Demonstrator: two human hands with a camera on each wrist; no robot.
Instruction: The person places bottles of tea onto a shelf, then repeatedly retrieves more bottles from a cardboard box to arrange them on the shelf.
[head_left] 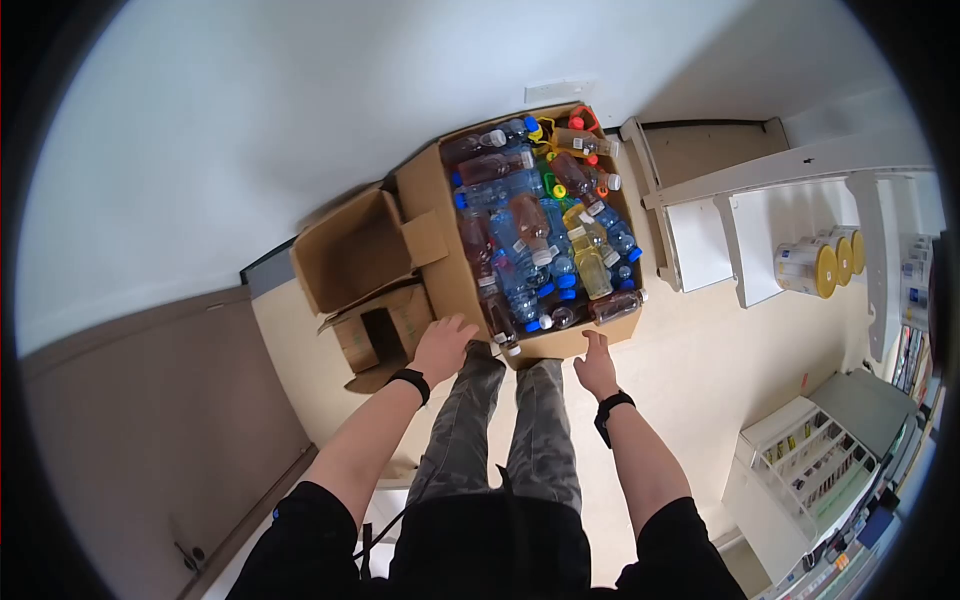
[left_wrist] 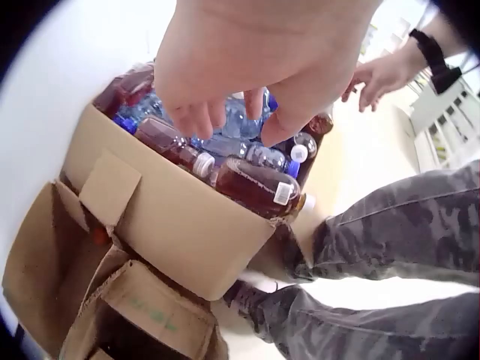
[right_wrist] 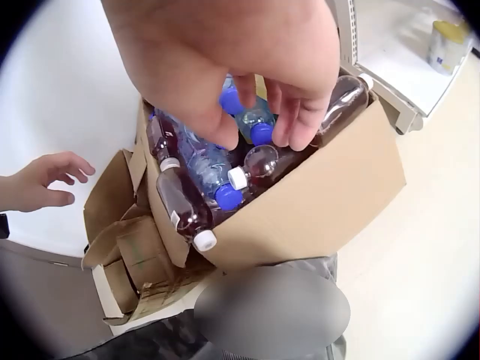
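A large cardboard box (head_left: 456,275) on the floor is heaped with plastic bottles, some with dark reddish liquid, others blue or yellow. My left hand (head_left: 445,348) hovers by the box's near left corner, fingers loosely bent and holding nothing. In the left wrist view, a dark bottle (left_wrist: 251,184) with a white cap lies at that corner, below the hand. By the near right side is my right hand (head_left: 597,368), also holding nothing, its fingers relaxed. The right wrist view has its fingers overlapping blue-capped bottles (right_wrist: 259,120) near the front wall.
Two open, worn cardboard boxes (head_left: 350,250) sit against the big box's left side. White shelving (head_left: 740,240) with yellow-lidded tins (head_left: 808,270) lines the right. A white wall (head_left: 250,130) rises behind, and my legs (head_left: 545,420) stand just in front of the box.
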